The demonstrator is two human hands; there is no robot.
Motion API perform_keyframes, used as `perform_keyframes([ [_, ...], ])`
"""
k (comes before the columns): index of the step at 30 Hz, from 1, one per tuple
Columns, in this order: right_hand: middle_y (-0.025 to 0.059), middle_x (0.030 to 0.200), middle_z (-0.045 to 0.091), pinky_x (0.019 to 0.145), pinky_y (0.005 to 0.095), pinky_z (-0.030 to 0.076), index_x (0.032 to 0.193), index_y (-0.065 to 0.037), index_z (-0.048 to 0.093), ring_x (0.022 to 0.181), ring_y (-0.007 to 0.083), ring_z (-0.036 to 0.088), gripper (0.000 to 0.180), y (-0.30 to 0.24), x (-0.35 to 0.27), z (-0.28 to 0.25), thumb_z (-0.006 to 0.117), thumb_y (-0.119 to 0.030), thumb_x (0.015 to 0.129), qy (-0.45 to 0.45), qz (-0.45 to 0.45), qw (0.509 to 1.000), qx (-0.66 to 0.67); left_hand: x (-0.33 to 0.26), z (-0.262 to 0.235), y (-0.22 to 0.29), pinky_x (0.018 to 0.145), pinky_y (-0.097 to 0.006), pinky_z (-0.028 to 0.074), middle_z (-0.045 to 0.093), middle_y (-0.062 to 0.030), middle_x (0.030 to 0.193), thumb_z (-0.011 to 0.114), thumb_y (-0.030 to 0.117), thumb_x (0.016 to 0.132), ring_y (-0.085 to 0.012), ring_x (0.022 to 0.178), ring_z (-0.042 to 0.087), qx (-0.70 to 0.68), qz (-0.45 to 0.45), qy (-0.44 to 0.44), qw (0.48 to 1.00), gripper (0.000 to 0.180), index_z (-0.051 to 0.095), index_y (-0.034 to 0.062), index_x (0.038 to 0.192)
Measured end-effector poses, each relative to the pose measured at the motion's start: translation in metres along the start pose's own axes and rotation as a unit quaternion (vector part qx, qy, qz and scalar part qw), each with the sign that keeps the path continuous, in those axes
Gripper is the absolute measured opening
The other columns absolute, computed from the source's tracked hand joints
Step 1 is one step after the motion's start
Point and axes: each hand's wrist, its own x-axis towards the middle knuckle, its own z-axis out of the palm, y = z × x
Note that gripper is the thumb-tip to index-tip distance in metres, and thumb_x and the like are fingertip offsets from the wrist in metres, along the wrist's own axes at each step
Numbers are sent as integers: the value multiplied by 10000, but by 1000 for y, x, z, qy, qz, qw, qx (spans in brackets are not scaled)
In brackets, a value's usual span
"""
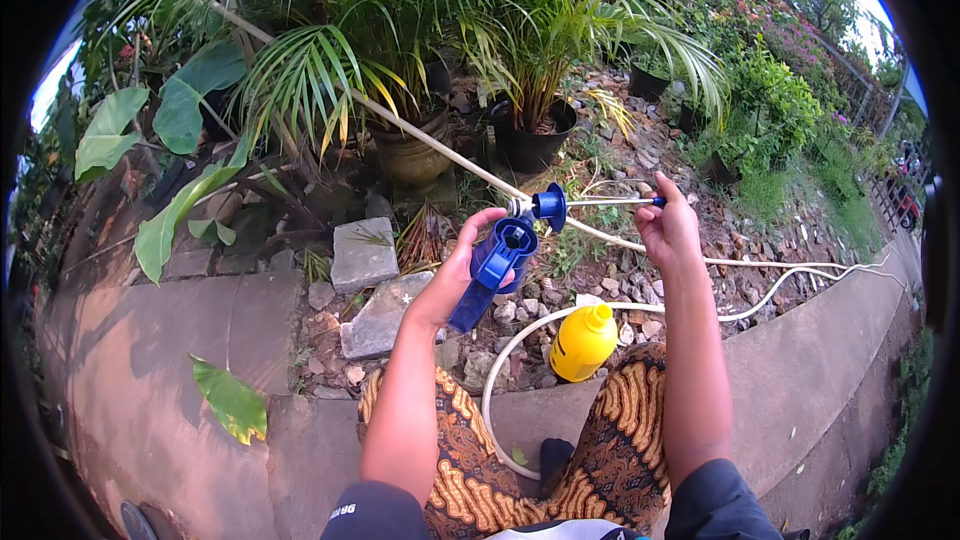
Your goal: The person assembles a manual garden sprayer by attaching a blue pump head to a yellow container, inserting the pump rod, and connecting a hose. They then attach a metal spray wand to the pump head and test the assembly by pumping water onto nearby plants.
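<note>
A blue sprayer head [503, 262], detached and not yet joined to the yellow bottle [583, 345] stood near the right knee, is grasped in the left hand [450, 285], its extended rod [612, 202] pinched at the tip by the right hand [672, 228].

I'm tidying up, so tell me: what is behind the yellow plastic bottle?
Behind the yellow plastic bottle, a cream flexible hose curves past, with rough grey and brown stones beyond. Whatever lies directly behind the bottle's body is covered by it and cannot be seen.

small white printing [342, 511] stands on the dark left sleeve [385, 513].
</note>
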Motion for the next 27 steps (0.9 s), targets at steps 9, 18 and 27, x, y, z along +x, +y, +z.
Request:
perform_keyframes([
  [9,45,812,534,488,236,365,997,-40,548,568,71,431,179,-13,-2,6,672,-169,990,-62,-43,997,15,-20,-9,0,1037,-342,490,555,-43,1244,741,-140,729,-168,1203,583,-102,136,24,985,791,369,122,1375],
  [18,22,826,516,481,203,324,1075,-41,567,572,43,385,186,-23,-10,6,668,-172,988,-104,-47,993,8,-23,3,11,1019,-433,558,559,-91,1336,810,-166,629,-226,1197,619,-90,186,26,978,962,332,149,1403],
  [27,20,781,503,465,203,317,979,-48,533,565,46,399,187,-27,-20,11,669,-176,985,-144,-53,988,5,-25,5,8,1045,-408,531,595,-88,1276,900,-89,654,-206,1178,624,-58,190,31,980,973,333,145,1410],
])
